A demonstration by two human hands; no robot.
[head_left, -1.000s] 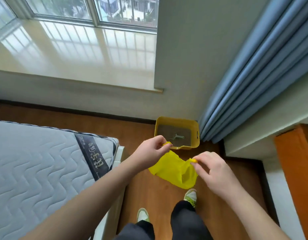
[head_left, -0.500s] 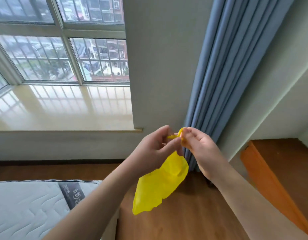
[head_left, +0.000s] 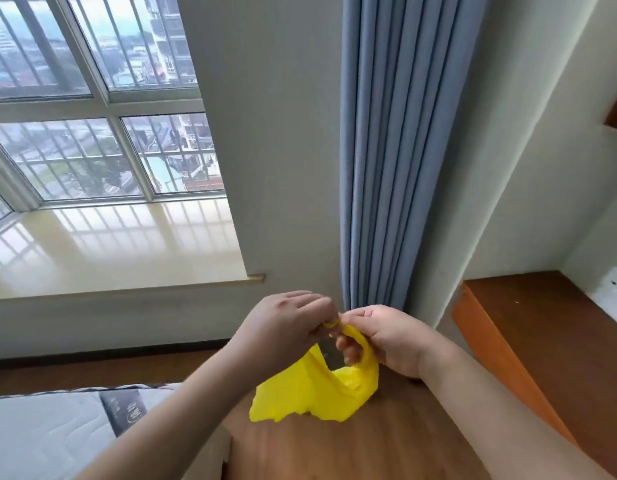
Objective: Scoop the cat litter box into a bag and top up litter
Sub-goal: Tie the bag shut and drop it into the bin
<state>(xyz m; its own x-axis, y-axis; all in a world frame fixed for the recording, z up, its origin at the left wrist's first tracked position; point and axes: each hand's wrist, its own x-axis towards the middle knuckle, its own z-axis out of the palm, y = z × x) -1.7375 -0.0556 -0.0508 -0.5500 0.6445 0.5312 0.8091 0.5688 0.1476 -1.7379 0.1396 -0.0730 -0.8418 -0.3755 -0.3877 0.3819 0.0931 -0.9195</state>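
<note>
A thin yellow plastic bag hangs crumpled in the air in front of me, above the wooden floor. My left hand pinches the bag's top edge from the left. My right hand grips the same top edge from the right, with fingers hooked through a handle loop. The two hands almost touch each other. The litter box is out of view.
A grey-blue curtain hangs straight ahead. A window sill lies at the left under the window. A mattress corner is at the lower left. An orange-brown wooden ledge runs along the right wall.
The view has tilted up, so the yellow litter box on the floor has left the frame. My hands came together at the bag's top edge, and my right fingers now hook through a handle.
</note>
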